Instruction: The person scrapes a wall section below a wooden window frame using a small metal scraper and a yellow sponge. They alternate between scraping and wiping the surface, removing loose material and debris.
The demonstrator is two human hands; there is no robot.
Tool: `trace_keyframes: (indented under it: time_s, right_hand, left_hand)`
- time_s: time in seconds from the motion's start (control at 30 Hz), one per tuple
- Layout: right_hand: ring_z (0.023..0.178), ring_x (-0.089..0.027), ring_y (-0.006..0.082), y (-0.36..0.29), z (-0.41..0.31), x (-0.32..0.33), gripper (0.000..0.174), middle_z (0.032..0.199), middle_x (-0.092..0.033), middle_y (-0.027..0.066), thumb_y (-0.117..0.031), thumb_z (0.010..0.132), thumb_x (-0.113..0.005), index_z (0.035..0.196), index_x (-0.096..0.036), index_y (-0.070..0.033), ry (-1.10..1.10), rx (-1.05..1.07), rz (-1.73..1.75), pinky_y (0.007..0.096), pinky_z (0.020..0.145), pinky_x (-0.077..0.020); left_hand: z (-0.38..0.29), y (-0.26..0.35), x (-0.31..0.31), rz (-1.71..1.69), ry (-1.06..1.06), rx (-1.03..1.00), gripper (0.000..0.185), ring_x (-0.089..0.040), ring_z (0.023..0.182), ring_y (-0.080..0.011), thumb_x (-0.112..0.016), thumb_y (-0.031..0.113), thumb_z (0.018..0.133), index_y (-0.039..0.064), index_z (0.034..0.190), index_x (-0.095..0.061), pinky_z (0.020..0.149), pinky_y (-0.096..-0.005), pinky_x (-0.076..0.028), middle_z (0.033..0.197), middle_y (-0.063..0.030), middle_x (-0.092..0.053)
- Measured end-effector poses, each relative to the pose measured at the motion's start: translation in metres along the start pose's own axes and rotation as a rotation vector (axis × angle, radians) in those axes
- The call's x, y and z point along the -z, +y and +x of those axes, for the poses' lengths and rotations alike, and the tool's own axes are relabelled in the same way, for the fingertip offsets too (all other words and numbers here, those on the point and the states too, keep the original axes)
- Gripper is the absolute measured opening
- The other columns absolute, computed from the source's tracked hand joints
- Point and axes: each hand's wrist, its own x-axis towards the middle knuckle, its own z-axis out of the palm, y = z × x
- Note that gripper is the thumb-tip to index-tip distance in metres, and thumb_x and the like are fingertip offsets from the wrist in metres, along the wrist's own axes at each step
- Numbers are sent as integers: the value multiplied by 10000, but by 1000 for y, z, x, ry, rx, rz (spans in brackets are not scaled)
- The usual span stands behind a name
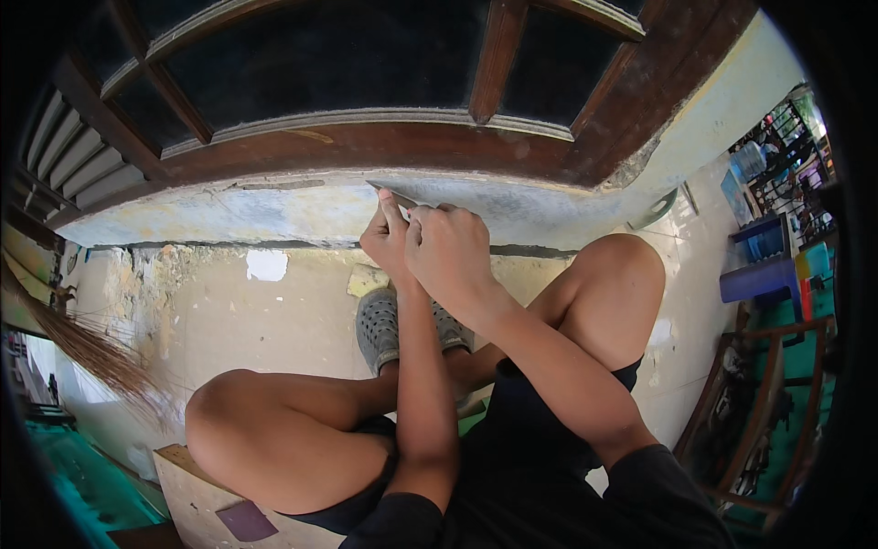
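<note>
My right hand (453, 257) is closed in a fist around a scraper whose handle is mostly hidden. The scraper's thin metal blade (398, 197) points up and left, its tip against the plastered wall strip (288, 213) beneath the window frame. Just left of the fist, my left hand (387, 240) has curled fingers and one digit stretched along the blade near its tip. A spot of red shows between the hands. Above runs the brown wooden bottom rail (384, 147) of the window. The plaster is patchy white, blue and yellow.
Below my hands are grey clogs (377, 326) on my feet and a yellowish block (367, 280). A white flake (266, 265) lies left. A broom (82, 336) stands farther left. Purple paper (247, 520) lies on a wooden board (199, 494). At right are a purple plastic stool (761, 280) and wooden rack (768, 405).
</note>
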Motion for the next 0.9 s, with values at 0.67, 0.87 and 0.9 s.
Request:
trace_keyframes:
  time_s: [0.67, 0.87, 0.9]
  right_hand:
    - [642, -712, 384, 3, 0, 14, 199, 725, -718, 243, -92, 880, -649, 930, -802, 26, -54, -4, 59, 466, 678, -595]
    - [623, -705, 384, 5, 0, 15, 201, 715, -716, 229, -97, 874, -656, 936, -806, 21, -78, 20, 65, 460, 672, -593]
    - [620, -704, 384, 5, 1, 14, 201, 713, -715, 228, -98, 873, -658, 938, -807, 20, -62, 20, 80, 458, 669, -593]
  left_hand:
    - [-4, 6, -3, -15, -11, -13, 627, -293, 556, -59, -623, 386, 1109, 1, 617, -568, 499, -314, -227, 535, 50, -413]
    - [-6, 1, -2, 15, 28, -30, 640, -274, 573, -67, -628, 371, 1108, 9, 594, -507, 504, -326, -215, 547, 56, -370]
    - [-6, 0, -2, 22, 43, -36, 641, -272, 575, -68, -628, 368, 1108, 10, 592, -502, 504, -327, -214, 548, 56, -366]
